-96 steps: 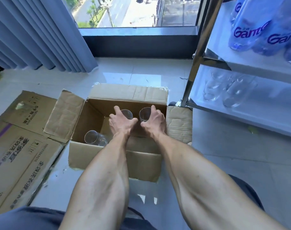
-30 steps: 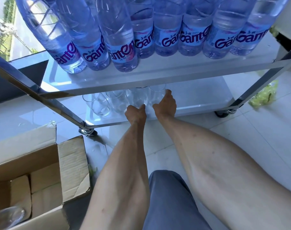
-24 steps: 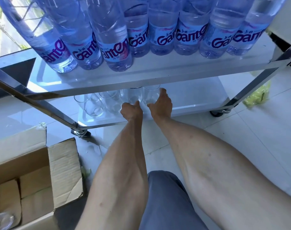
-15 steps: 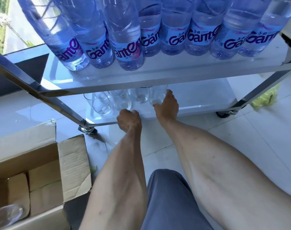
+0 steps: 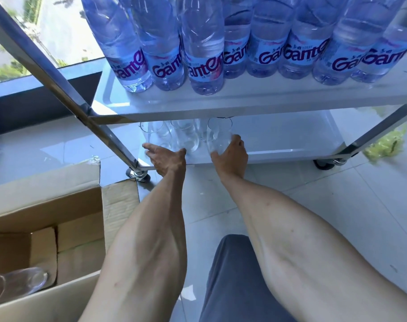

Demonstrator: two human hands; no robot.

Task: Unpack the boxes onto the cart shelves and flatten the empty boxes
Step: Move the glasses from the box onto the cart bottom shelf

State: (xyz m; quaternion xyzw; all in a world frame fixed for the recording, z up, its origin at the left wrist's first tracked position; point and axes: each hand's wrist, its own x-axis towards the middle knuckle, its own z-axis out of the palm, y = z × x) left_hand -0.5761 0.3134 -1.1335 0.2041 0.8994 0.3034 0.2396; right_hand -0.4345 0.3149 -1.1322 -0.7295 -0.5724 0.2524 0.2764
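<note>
Glass (image 5: 217, 138): upright on the cart's lower shelf (image 5: 290, 145), beside a cluster of other glasses (image 5: 174, 135); right hand (image 5: 230, 154) curled round it. Left hand (image 5: 165, 156): fingers straight, flat at the shelf's front edge, holding nothing. Bottles (image 5: 202, 54): row on upper shelf. Box (image 5: 58, 219): open on floor, lower left, one glass (image 5: 19, 283) lying inside.

Colours and patterns: cart, bottles, glasses, box

Water bottles (image 5: 205, 45): clear blue, purple lettering; cart shelves (image 5: 279, 98): white, chrome frame; glasses (image 5: 186, 135): colourless; cardboard box (image 5: 58, 205): plain brown; trousers (image 5: 230, 282): grey-blue; floor tiles (image 5: 372, 217): white.
</note>
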